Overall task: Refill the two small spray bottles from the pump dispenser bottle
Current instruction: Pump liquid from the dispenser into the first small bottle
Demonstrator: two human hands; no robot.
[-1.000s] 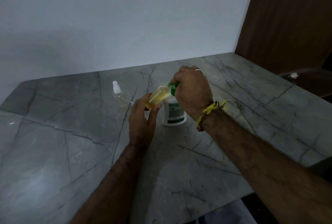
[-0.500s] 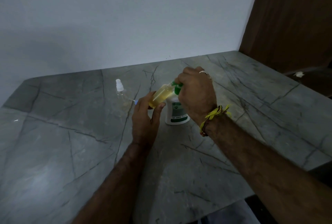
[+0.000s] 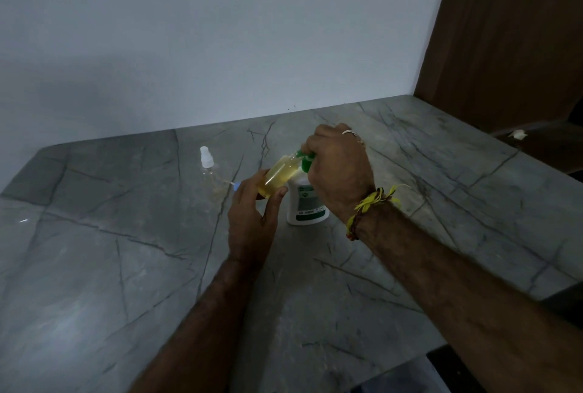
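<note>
Left hand [image 3: 252, 219] grips a small clear spray bottle [image 3: 277, 175] holding yellowish liquid, thumb on the near side and fingers wrapped behind, bottle tilted with its open neck up toward the right hand. Right hand [image 3: 339, 172] curls over the green pump head [image 3: 305, 161] of the white pump dispenser bottle [image 3: 306, 203], fingers closed on it, pressing from above; spout end sits right at the tilted bottle's neck. Dispenser stands upright on the grey marble-pattern countertop [image 3: 126, 282], directly under the right hand and just right of the left hand, label with green print facing the camera. Second small spray bottle [image 3: 209, 168], clear with white sprayer cap on, stands upright on the counter left of and beyond the left hand, apart from it. Something small and blue [image 3: 237, 184] peeks past the left hand's fingers, can't tell what. Ring [image 3: 349, 132] on a right finger, yellow thread band [image 3: 370, 203] on the right wrist. White wall [image 3: 220, 45] behind, brown wood panel [image 3: 511, 30] far right.
</note>
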